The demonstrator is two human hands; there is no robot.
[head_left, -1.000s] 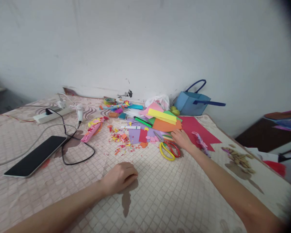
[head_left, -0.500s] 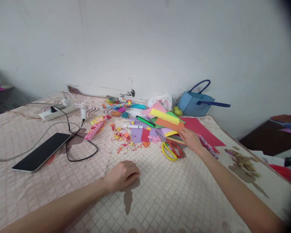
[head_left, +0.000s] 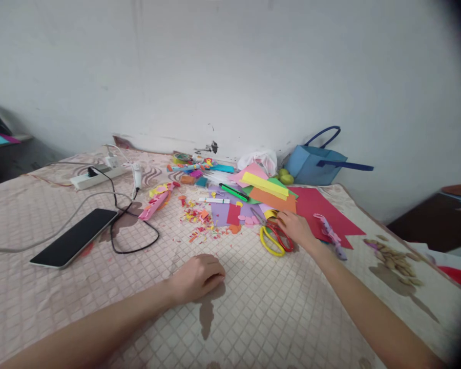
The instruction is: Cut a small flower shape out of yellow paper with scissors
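My left hand [head_left: 200, 277] rests on the tiled-pattern tablecloth, fingers curled in loosely, with nothing showing in them. Further out, my right hand [head_left: 296, 227] reaches into the heap of coloured paper. Its fingertips pinch the edge of a yellow paper [head_left: 270, 213], which bends up near them; part of it is hidden. Just below lie scissors [head_left: 272, 242] with one yellow and one red handle. An orange sheet [head_left: 272, 199] and a folded yellow strip [head_left: 265, 185] lie above the hand, and a red sheet [head_left: 322, 210] spreads to its right.
A green cutter [head_left: 234, 192], a white marker [head_left: 214, 200] and paper scraps [head_left: 200, 218] lie mid-table. On the left are a black phone [head_left: 75, 238], cables and a power strip [head_left: 96, 178]. A blue bag [head_left: 315, 165] stands by the wall; peanuts [head_left: 395, 259] lie at right.
My right hand has moved from the orange sheet down to the yellow paper, whose edge now curls up. My left hand stays in place. The view has shifted slightly.
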